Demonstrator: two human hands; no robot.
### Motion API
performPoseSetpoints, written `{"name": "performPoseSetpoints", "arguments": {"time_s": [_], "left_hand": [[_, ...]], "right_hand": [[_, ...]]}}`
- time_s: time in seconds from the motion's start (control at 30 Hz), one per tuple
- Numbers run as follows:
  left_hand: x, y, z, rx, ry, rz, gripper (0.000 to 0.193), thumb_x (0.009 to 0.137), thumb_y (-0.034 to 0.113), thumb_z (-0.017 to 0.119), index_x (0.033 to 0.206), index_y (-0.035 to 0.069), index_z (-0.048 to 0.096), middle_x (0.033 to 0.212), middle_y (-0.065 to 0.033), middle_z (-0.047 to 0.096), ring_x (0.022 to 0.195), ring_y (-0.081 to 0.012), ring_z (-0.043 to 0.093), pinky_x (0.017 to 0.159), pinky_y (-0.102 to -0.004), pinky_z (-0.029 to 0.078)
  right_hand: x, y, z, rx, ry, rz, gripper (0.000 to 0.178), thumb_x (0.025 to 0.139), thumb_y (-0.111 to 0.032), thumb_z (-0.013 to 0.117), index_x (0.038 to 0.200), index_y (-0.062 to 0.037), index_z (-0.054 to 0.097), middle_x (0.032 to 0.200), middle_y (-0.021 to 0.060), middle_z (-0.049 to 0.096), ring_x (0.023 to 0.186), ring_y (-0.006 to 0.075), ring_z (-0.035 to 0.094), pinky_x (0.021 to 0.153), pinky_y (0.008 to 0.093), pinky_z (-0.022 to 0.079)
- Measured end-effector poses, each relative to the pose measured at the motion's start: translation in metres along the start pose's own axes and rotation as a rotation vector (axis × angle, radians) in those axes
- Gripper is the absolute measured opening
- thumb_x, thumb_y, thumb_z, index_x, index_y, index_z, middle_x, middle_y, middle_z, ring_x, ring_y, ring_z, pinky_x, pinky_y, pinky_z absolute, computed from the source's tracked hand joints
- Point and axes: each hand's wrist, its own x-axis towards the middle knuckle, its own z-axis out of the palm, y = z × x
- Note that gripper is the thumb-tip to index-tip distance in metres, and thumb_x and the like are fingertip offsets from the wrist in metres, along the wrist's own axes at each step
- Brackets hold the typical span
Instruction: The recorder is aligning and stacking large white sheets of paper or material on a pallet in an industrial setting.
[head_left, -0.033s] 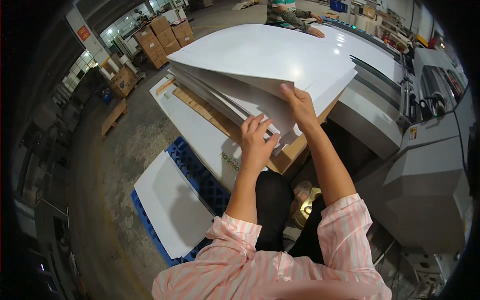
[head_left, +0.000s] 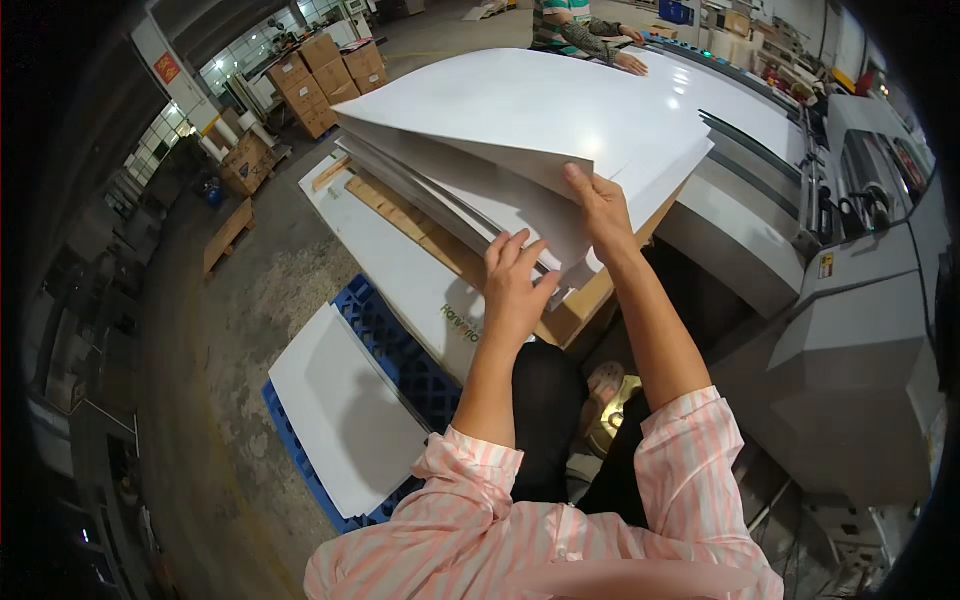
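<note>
A tall stack of large white sheets [head_left: 530, 85] lies in front of me, its top sheet bowed upward. My right hand [head_left: 603, 210] pinches the near corner of that top sheet, thumb on the upper face, and holds it raised. Beneath the raised corner, my left hand [head_left: 515, 275] is at the near edge of the lower sheets [head_left: 515, 200], its fingers spread and bent. Whether those fingertips touch the sheets I cannot tell. A wooden pallet [head_left: 420, 225] shows under the stack, beside a white board [head_left: 385, 265].
At left, a blue plastic pallet [head_left: 390, 330] bears a smaller pile of white sheets [head_left: 340, 410]. A grey machine [head_left: 850, 340] stands close on the right. Another person's hand [head_left: 630, 63] rests on the sheets' far side. Cardboard boxes [head_left: 315, 75] are stacked at the back left.
The raised corner of the top sheet sits very slightly higher, with my right hand still pinching it. My left hand has barely shifted.
</note>
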Motion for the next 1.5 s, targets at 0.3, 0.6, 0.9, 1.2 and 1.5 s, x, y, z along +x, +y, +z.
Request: {"name": "performPoseSetpoints", "arguments": {"time_s": [0.3,0.6,0.9,1.2,1.5], "left_hand": [[0.002,-0.001,-0.001,0.038,0.018,0.009,0.035,0.069,0.016,0.066,0.101,0.003,0.061,0.117,-0.0144,0.05,0.113,-0.0339,0.039,0.094,-0.0401,0.035],[0.006,0.017,-0.008,-0.009,0.118,-0.093,0.027,0.073,0.018,0.066,0.094,0.002,0.064,0.096,-0.0144,0.052,0.093,-0.0325,0.048,0.075,-0.0407,0.041],[0.031,0.035,0.017,-1.531,0.527,-0.766,0.051,0.086,0.012,0.053,0.129,-0.002,0.029,0.091,-0.0085,0.053,0.077,-0.0167,0.055,0.064,-0.0317,0.05],[0.029,-0.004,0.029,-1.39,0.27,-0.592,0.026,0.085,0.012,0.054,0.109,0.001,0.048,0.086,-0.0014,0.055,0.075,-0.0095,0.052,0.062,-0.024,0.045],[0.026,-0.01,0.034,-1.356,0.265,-0.57,0.051,0.089,0.021,0.054,0.131,0.001,0.033,0.097,-0.0025,0.051,0.083,-0.009,0.049,0.068,-0.0243,0.044]], "right_hand": [[-0.016,-0.01,0.01,-0.63,-0.262,-0.39,0.02,0.082,-0.018,0.056,0.096,-0.0065,0.065,0.087,0.0125,0.064,0.078,0.0273,0.059,0.07,0.0338,0.045],[-0.014,-0.015,-0.012,-0.612,-0.177,-0.468,0.02,0.082,-0.014,0.056,0.099,-0.0079,0.064,0.086,0.0093,0.065,0.08,0.0249,0.058,0.071,0.0325,0.046],[-0.009,-0.01,-0.02,-0.87,-0.189,-0.531,0.02,0.081,-0.011,0.058,0.1,-0.0065,0.063,0.09,0.0104,0.064,0.082,0.0256,0.057,0.07,0.0329,0.046],[-0.019,-0.03,-0.011,-0.972,-0.298,-0.864,0.04,0.064,0.009,0.057,0.098,-0.01,0.064,0.109,0.0045,0.058,0.088,0.0225,0.056,0.072,0.031,0.048],[-0.02,-0.032,-0.027,-0.977,-0.363,-0.685,0.025,0.079,-0.011,0.056,0.103,-0.0116,0.063,0.121,0.0074,0.05,0.104,0.0257,0.048,0.086,0.0348,0.043]]}}
